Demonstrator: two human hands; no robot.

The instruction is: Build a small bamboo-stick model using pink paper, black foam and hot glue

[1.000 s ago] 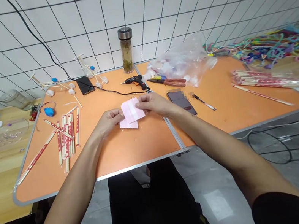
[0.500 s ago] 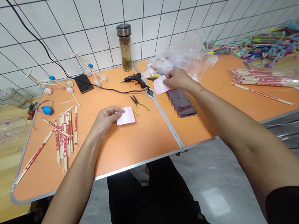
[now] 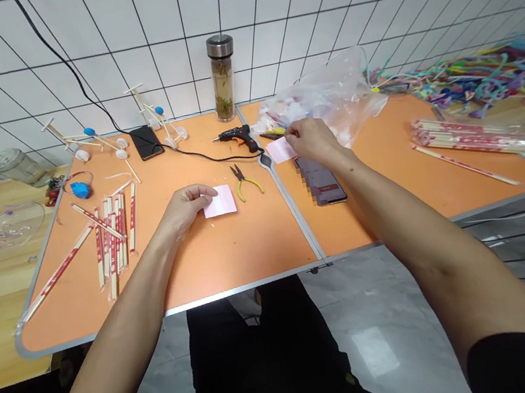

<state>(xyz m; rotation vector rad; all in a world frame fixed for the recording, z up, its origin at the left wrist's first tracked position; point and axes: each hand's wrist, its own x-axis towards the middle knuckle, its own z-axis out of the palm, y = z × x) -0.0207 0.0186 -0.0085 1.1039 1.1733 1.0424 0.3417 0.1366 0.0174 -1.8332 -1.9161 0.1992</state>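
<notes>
My left hand pinches the left edge of a small pink paper piece with a paler band across it, over the middle of the orange table. Farther right, my right hand has its fingers closed on another pink paper piece, near the table's seam. Just below the right hand lies a smartphone, partly covered by the wrist. Between the two hands rest yellow-handled pliers, jaws pointing away. Behind them a black glue gun lies on its side.
Wrapped chopsticks lie at left, with more in a bundle at right. Stick models, a black phone, a tea bottle and a plastic bag stand along the back. A black cable crosses the table.
My right hand has shifted slightly, and its fingers now cover more of the pink paper. My left hand keeps its pinch almost unmoved. The view has shifted slightly.
</notes>
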